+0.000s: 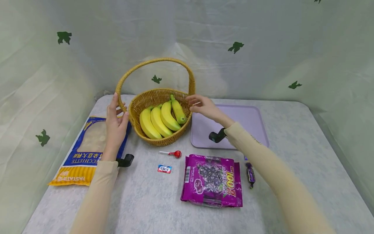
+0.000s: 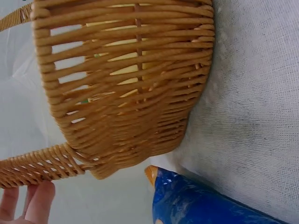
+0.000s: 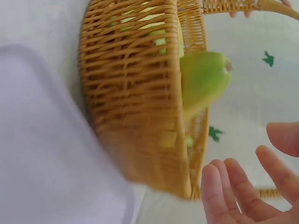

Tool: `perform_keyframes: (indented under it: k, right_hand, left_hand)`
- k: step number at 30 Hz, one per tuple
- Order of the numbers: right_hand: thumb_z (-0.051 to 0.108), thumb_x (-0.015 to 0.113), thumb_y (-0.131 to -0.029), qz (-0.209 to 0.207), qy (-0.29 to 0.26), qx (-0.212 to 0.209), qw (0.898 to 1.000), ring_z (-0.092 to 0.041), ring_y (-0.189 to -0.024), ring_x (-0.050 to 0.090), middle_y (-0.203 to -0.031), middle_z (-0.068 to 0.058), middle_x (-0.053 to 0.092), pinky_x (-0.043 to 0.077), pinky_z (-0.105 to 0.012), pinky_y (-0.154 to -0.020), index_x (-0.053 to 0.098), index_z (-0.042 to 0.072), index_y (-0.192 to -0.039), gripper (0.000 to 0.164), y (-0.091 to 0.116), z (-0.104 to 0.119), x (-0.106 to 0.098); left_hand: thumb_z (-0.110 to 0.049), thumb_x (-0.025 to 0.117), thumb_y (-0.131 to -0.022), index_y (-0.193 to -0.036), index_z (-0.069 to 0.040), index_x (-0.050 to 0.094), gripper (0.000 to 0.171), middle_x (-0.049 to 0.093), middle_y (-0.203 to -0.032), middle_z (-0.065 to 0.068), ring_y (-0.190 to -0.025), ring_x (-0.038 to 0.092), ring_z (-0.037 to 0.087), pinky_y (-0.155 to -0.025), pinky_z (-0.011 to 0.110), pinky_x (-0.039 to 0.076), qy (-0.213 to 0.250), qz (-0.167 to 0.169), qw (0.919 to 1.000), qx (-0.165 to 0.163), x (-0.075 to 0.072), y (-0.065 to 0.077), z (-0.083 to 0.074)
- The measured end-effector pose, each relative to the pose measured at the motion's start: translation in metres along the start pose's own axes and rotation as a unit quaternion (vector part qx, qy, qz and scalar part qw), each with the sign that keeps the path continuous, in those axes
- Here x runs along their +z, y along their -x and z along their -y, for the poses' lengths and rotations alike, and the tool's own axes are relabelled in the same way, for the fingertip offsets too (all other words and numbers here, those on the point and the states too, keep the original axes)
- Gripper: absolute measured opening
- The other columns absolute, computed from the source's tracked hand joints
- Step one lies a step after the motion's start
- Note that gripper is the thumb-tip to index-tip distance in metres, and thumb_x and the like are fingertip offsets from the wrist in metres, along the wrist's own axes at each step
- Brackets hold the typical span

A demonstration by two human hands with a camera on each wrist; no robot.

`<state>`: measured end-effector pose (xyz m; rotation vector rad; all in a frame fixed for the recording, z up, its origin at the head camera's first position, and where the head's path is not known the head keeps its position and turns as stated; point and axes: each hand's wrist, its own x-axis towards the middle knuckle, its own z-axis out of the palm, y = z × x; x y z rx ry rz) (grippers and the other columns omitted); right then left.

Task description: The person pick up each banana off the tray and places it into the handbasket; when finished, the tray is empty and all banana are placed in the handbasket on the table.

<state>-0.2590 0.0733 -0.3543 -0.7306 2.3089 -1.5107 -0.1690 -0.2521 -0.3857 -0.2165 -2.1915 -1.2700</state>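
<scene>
A wicker basket point(image 1: 163, 141) with a tall arched handle stands at the back of the table, holding several bananas point(image 1: 159, 122). With its thumb and fingers at the left base of the handle, my left hand point(image 1: 115, 125) holds the basket; the left wrist view shows fingertips point(image 2: 39, 200) against the woven handle point(image 2: 42, 165). My right hand point(image 1: 205, 107) hovers by the basket's right rim, near the handle's other base. Its fingers point(image 3: 243, 191) are spread and relaxed, with nothing gripped. One banana point(image 3: 205, 79) pokes above the rim in the right wrist view.
A lilac tray point(image 1: 260, 130) lies right of the basket, under my right forearm. A blue and yellow pasta bag point(image 1: 77, 159) is at left. In front lie a lollipop point(image 1: 176, 154), a small wrapped candy point(image 1: 164, 169), a purple candy bag point(image 1: 210, 182) and a purple-wrapped candy point(image 1: 250, 174).
</scene>
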Motion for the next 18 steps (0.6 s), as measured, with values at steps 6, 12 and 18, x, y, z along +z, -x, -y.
perform_keyframes:
  k: [6, 12, 18]
  right_hand:
    - [0.006, 0.054, -0.096, -0.027, -0.020, 0.008, 0.999, -0.037, -0.111, 0.054, -0.126, -0.023, 0.054, 0.047, -0.045, -0.091, 0.046, -0.001, -0.137, 0.043, 0.041, -0.020, -0.037]
    - [0.010, 0.054, -0.097, -0.057, 0.006, 0.026, 0.998, -0.035, -0.112, 0.053, -0.128, -0.023, 0.052, 0.047, -0.045, -0.092, 0.044, -0.001, -0.140, 0.045, 0.080, -0.039, -0.072]
    - [0.013, 0.051, -0.099, -0.088, 0.070, 0.044, 0.993, -0.039, -0.118, 0.047, -0.135, -0.024, 0.045, 0.041, -0.053, -0.095, 0.038, 0.000, -0.143, 0.048, 0.111, -0.045, -0.096]
  left_hand:
    - [-0.001, 0.049, -0.097, -0.153, -0.020, 0.024, 0.064, 0.036, -0.145, 0.010, -0.121, 0.045, 0.031, -0.090, 0.022, 0.044, -0.004, 0.007, 1.0000, 0.000, -0.001, 0.001, -0.008]
    - [-0.004, 0.051, -0.097, -0.151, -0.024, 0.030, 0.062, 0.033, -0.142, 0.012, -0.127, 0.040, 0.028, -0.098, 0.048, 0.042, -0.027, -0.004, 0.9995, -0.018, -0.007, 0.007, -0.027]
    - [0.002, 0.054, -0.092, -0.141, -0.013, 0.049, 0.051, 0.039, -0.131, 0.020, -0.120, 0.041, 0.026, -0.097, 0.036, 0.040, -0.054, -0.054, 0.9957, 0.052, -0.006, 0.011, -0.050]
